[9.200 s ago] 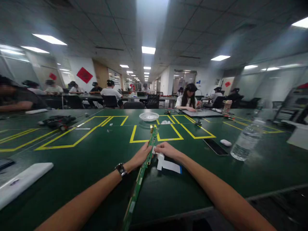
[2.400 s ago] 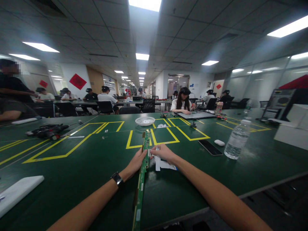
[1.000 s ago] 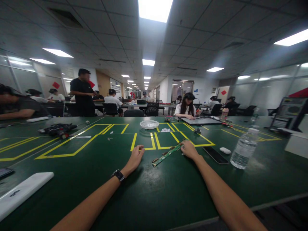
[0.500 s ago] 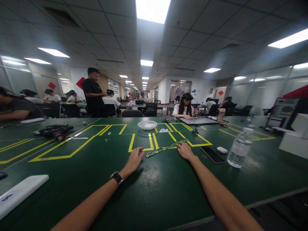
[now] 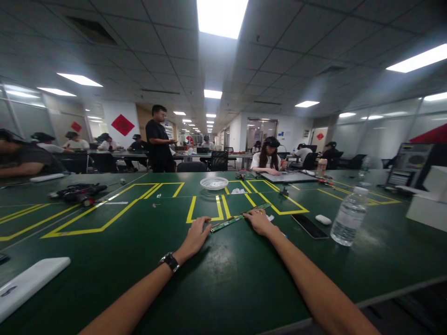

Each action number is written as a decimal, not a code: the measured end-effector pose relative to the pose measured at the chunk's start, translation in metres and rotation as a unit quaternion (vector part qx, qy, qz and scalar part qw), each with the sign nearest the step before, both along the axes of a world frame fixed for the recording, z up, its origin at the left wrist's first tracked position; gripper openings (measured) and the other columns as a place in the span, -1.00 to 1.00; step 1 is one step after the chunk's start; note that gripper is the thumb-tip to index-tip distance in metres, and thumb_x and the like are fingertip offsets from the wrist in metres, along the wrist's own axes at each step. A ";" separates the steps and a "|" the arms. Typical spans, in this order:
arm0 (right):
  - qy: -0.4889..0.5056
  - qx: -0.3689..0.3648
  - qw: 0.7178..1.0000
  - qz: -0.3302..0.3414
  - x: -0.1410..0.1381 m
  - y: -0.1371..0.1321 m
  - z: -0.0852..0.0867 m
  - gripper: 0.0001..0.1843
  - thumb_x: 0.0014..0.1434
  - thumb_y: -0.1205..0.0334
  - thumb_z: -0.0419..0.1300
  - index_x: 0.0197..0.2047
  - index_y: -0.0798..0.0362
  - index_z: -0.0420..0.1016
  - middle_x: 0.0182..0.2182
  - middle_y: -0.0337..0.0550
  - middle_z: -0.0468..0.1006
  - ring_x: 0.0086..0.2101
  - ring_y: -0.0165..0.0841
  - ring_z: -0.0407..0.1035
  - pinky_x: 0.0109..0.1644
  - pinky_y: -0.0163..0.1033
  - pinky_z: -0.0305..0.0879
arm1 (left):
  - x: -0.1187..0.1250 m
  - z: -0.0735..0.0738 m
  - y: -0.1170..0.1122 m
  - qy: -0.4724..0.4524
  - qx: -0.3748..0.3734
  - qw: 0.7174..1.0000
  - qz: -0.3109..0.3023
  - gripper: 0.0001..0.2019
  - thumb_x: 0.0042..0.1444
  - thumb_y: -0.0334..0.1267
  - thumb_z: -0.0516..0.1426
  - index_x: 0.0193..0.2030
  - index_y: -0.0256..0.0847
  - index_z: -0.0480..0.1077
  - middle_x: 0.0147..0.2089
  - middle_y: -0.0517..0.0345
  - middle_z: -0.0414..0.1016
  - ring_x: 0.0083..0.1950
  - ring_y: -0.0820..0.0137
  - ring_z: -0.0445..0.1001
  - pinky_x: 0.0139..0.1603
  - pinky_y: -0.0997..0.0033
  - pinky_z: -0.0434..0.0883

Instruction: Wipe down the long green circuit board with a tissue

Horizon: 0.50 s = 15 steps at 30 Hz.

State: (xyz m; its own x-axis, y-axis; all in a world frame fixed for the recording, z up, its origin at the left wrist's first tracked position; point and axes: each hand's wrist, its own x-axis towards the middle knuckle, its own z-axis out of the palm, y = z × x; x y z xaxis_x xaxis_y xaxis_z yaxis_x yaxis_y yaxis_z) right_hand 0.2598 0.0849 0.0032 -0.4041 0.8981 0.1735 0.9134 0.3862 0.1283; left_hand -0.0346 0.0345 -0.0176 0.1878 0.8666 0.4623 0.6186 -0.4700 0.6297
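Observation:
A long narrow green circuit board [image 5: 239, 217] lies flat on the green table [image 5: 223, 279], slanting from near left to far right across a yellow tape line. My left hand [image 5: 196, 236], with a watch on the wrist, rests palm down with fingers spread at the board's near left end. My right hand [image 5: 259, 220] lies flat on the board's middle with fingers stretched out. A bit of white paper [image 5: 271, 217] shows just beyond my right hand.
A phone [image 5: 308, 225], a small white case [image 5: 323, 219] and a water bottle [image 5: 346, 216] lie to the right. A clear dish [image 5: 214, 183] sits beyond the yellow boxes. A white slab [image 5: 28, 286] is near left, dark tools [image 5: 78, 192] far left. Other people sit and stand behind.
Earlier both hands held the board lengthwise over a white ribbon. The board now lies crosswise on the table, and a standing person at the back has walked to the right.

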 end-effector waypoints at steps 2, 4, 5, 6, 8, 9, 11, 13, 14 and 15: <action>0.011 -0.005 1.000 0.021 -0.010 -0.004 0.002 -0.47 0.20 0.42 -0.14 0.20 -0.06 0.26 0.01 0.05 0.39 0.03 -0.16 0.21 0.12 0.06 -0.15 | 0.001 0.000 -0.001 -0.003 0.011 1.000 -0.008 -0.68 0.20 -0.10 -0.05 -0.02 -0.21 0.31 -0.07 0.00 0.37 -0.01 0.26 0.32 0.07 0.19 0.26; 0.030 -0.011 0.998 0.046 -0.019 -0.010 0.006 -0.52 0.19 0.41 -0.11 0.14 -0.04 0.32 -0.03 0.03 0.42 0.00 -0.19 0.25 0.12 0.04 -0.14 | 0.001 0.000 -0.001 -0.009 0.020 1.000 -0.014 -0.69 0.20 -0.12 -0.05 -0.03 -0.22 0.32 -0.08 0.00 0.38 -0.01 0.27 0.33 0.07 0.20 0.26; 0.040 -0.016 0.997 0.061 -0.024 -0.014 0.008 -0.55 0.19 0.41 -0.09 0.09 -0.04 0.36 -0.05 0.01 0.43 -0.01 -0.21 0.26 0.12 0.02 -0.14 | 0.001 0.000 -0.001 -0.011 0.023 1.000 -0.017 -0.70 0.20 -0.13 -0.05 -0.03 -0.22 0.33 -0.08 0.01 0.39 -0.02 0.27 0.33 0.07 0.21 0.27; 0.047 -0.020 0.996 0.076 -0.029 -0.019 0.010 -0.59 0.18 0.40 -0.07 0.03 -0.03 0.40 -0.07 -0.02 0.44 -0.02 -0.23 0.27 0.12 0.01 -0.13 | 0.001 0.000 0.000 -0.014 0.025 0.999 -0.019 -0.70 0.20 -0.14 -0.05 -0.04 -0.22 0.33 -0.08 0.01 0.39 -0.03 0.27 0.33 0.06 0.21 0.27; 0.055 -0.023 0.994 0.090 -0.040 -0.028 0.014 -0.68 0.19 0.35 -0.05 -0.09 -0.01 0.45 -0.12 -0.06 0.47 -0.06 -0.25 0.30 0.12 -0.01 -0.11 | 0.001 0.000 0.000 -0.018 0.027 0.999 -0.022 -0.71 0.20 -0.14 -0.05 -0.05 -0.22 0.33 -0.09 0.01 0.39 -0.04 0.27 0.34 0.06 0.20 0.27; 0.061 -0.018 0.995 0.083 -0.046 -0.033 0.016 -0.71 0.21 0.31 -0.06 -0.13 0.01 0.45 -0.15 -0.06 0.48 -0.08 -0.25 0.32 0.11 -0.02 -0.08 | 0.001 0.000 0.000 -0.019 0.027 0.999 -0.022 -0.71 0.20 -0.14 -0.05 -0.05 -0.22 0.33 -0.10 0.01 0.39 -0.04 0.27 0.34 0.06 0.20 0.27; 0.081 0.003 0.996 0.042 -0.058 -0.041 0.018 -0.71 0.25 0.18 -0.07 -0.14 0.04 0.43 -0.20 -0.04 0.49 -0.13 -0.24 0.34 0.05 -0.05 0.02 | 0.002 0.001 -0.001 -0.017 0.025 0.999 -0.024 -0.71 0.20 -0.13 -0.04 -0.06 -0.22 0.33 -0.09 0.01 0.39 -0.04 0.27 0.33 0.06 0.20 0.27; 0.103 0.025 0.994 -0.015 -0.069 -0.047 0.017 -0.61 0.24 -0.01 -0.06 -0.07 0.06 0.40 -0.19 0.00 0.48 -0.14 -0.18 0.34 -0.02 -0.07 0.12 | 0.002 0.003 -0.003 -0.012 0.022 0.999 -0.028 -0.71 0.20 -0.13 -0.05 -0.06 -0.22 0.33 -0.08 0.00 0.38 -0.03 0.26 0.32 0.07 0.20 0.26; 0.108 0.030 0.993 -0.041 -0.073 -0.050 0.016 -0.54 0.21 -0.09 -0.04 -0.04 0.07 0.39 -0.16 0.03 0.47 -0.12 -0.14 0.34 -0.05 -0.07 0.15 | 0.002 0.004 -0.004 -0.008 0.021 0.999 -0.030 -0.71 0.20 -0.14 -0.05 -0.06 -0.23 0.34 -0.08 -0.01 0.38 -0.02 0.25 0.32 0.07 0.20 0.26; 0.106 0.028 0.992 -0.062 -0.076 -0.051 0.015 -0.46 0.16 -0.17 -0.01 -0.02 0.09 0.38 -0.13 0.06 0.45 -0.10 -0.10 0.32 -0.06 -0.05 0.17 | 0.003 0.005 -0.005 -0.006 0.019 0.999 -0.031 -0.71 0.20 -0.14 -0.05 -0.06 -0.22 0.34 -0.08 -0.01 0.38 -0.02 0.25 0.32 0.08 0.19 0.26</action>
